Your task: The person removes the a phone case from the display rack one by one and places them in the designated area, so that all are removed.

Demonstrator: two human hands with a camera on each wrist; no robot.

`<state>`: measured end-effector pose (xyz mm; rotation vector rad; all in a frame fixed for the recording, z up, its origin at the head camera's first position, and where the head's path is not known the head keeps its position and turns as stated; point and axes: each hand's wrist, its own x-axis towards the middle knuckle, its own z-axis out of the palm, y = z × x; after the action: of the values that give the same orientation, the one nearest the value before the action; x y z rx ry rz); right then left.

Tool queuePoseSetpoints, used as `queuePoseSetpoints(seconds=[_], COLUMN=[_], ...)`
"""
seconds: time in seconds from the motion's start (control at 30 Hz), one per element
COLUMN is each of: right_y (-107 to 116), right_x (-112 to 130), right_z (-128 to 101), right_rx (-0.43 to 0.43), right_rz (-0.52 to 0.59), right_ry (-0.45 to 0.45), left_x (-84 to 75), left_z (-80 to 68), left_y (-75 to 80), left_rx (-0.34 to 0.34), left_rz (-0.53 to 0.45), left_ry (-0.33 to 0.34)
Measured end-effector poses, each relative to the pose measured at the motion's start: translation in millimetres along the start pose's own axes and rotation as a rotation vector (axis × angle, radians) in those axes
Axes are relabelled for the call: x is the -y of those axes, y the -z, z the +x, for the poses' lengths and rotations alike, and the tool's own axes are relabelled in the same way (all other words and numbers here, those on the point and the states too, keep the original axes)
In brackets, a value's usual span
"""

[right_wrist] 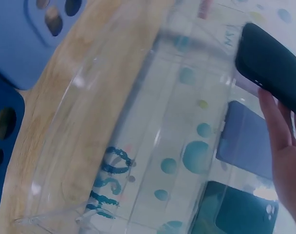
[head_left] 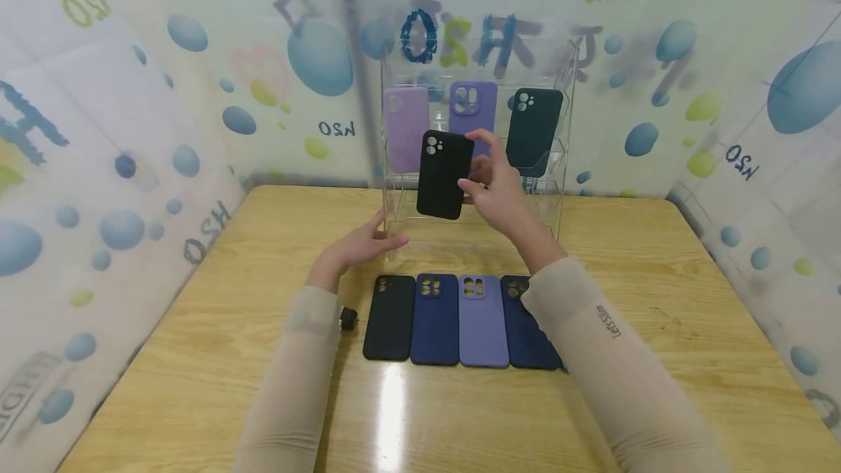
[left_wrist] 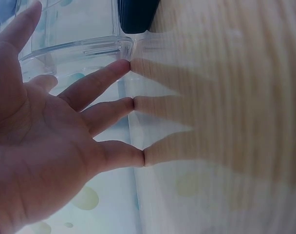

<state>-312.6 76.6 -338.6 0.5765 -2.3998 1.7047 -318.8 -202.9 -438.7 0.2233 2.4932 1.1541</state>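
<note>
I am holding the black phone case [head_left: 444, 174] up in my right hand [head_left: 498, 192], fingers pinching its right long edge, in front of the clear acrylic rack [head_left: 558, 159] at the far edge of the counter [head_left: 197, 327]. My left hand [head_left: 363, 243] is lying open, straight fingertips pressing the rack's lower left corner. The case is looking light, soft and a bit bendy, so I am judging the long edges the safest hold rather than the thin camera cutout corner.
</note>
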Motion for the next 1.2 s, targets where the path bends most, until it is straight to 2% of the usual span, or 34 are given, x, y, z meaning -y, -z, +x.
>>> queuePoseSetpoints(seconds=[0.3,0.6,0.77,0.97,1.2], right_y=[7.9,18.1,28.6,43.8,64.9], right_x=[6.1,15.9,17.6,10.7,-3.8], right_z=[-26.4,-52.5,-63.5,-79.0,-93.8], right_rx=[0.066,0.064,0.077,0.075,0.057], right_rz=[-0.011,-0.010,-0.002,0.010,-0.008], right_ry=[-0.042,-0.044,-0.067,-0.114,-0.115], left_x=[1.8,-0.2,-2.2,-0.8,-0.2], left_z=[0.2,0.8,-1.7,-1.7,-0.5], left_y=[-1.2,-1.3,1.4,0.9,-0.2], left_rx=[0.006,-0.001,-0.005,0.003,0.006], left_rz=[0.005,0.012,0.016,0.003,-0.003], left_ry=[-0.004,-0.033,-0.021,-0.013,-0.022])
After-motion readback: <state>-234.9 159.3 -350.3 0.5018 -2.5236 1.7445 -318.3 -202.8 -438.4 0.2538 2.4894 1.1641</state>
